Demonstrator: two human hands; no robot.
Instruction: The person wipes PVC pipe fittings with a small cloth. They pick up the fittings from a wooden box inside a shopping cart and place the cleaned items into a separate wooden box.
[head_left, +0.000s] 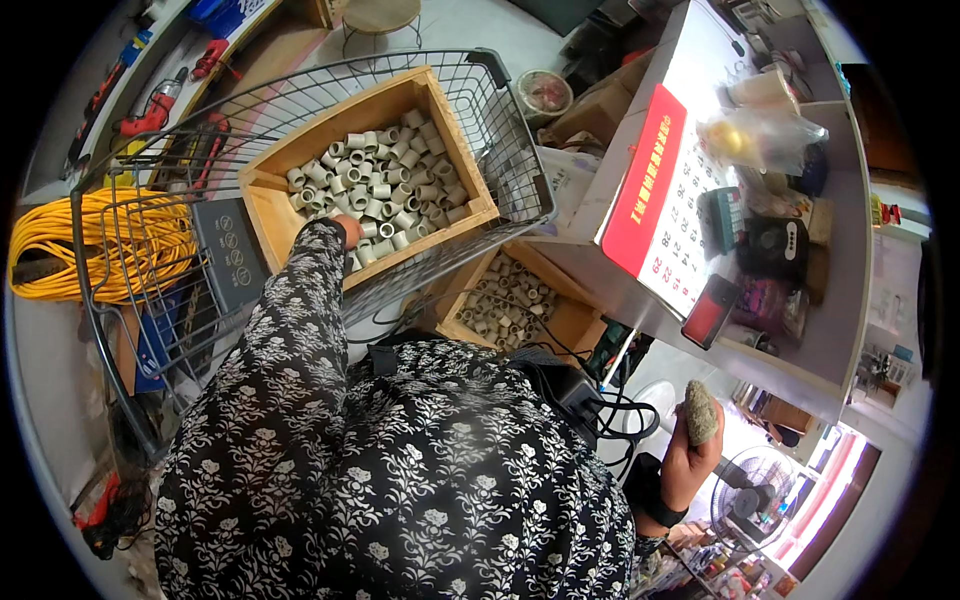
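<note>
My left hand (349, 231) reaches into a wooden box (262, 204) at its near left, beside many short grey plastic pipe couplings (375, 191). The patterned sleeve covers most of this hand, so its fingers are mostly hidden. The box rests tilted in a metal wire shopping cart (480, 180). Out to the right, away from the box, my right hand (688, 461) is raised and grips a rough grey-green pad (700, 412). A black band circles that wrist.
A second wooden box (581, 300) of couplings stands below the cart's right side. The white counter (570, 262) bears a calendar, a calculator (724, 217) and a phone (709, 311). Yellow cable (97, 244) lies coiled at left. Black cords (622, 420) hang by my waist; a fan (752, 499) stands behind.
</note>
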